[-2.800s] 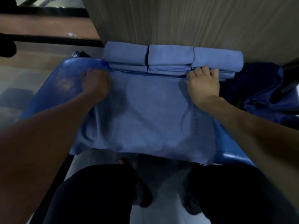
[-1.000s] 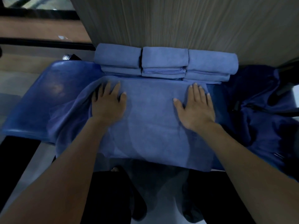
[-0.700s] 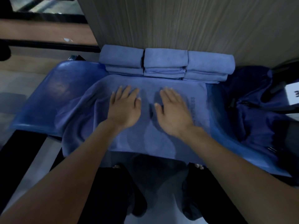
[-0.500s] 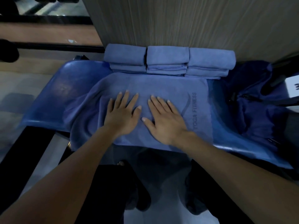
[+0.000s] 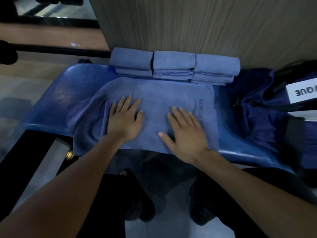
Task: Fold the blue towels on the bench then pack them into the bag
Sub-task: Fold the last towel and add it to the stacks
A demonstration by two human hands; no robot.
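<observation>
- Worktop (image 5: pixel 51 107): a glossy blue padded bench; its left end is bare, and the rest carries the towels and the bag.
- Spread towel (image 5: pixel 154 93): a blue towel laid flat across the middle of the worktop. Its left portion is rumpled and slack, and its near edge hangs over the front of the worktop. The printed word "FITNESS" runs along its right side.
- Left hand (image 5: pixel 124 120): flat on the towel just left of centre, fingers straight and slightly spread, pressing the cloth and grasping nothing.
- Right hand (image 5: pixel 184 134): flat on the towel right of centre, fingers extended and thumb out, likewise pressing and grasping nothing; it is blurred.
- Folded towels (image 5: pixel 174 66): 3 blue stacks side by side against the wood-grain wall panel (image 5: pixel 188 23), touching the far edge of the spread towel.
- Bag (image 5: pixel 257 109): dark navy fabric, slumped on the right end of the worktop, just beside the spread towel; whether its mouth is open cannot be told. A white printed item (image 5: pixel 301 93) lies at its far right.
- Step in hand (judgement): smoothing the spread towel ahead of its next fold; packing has not begun.
- Next move (judgement): the rumpled left portion needs flattening, then an edge must be gripped with both hands and carried across squarely so that corners meet.
</observation>
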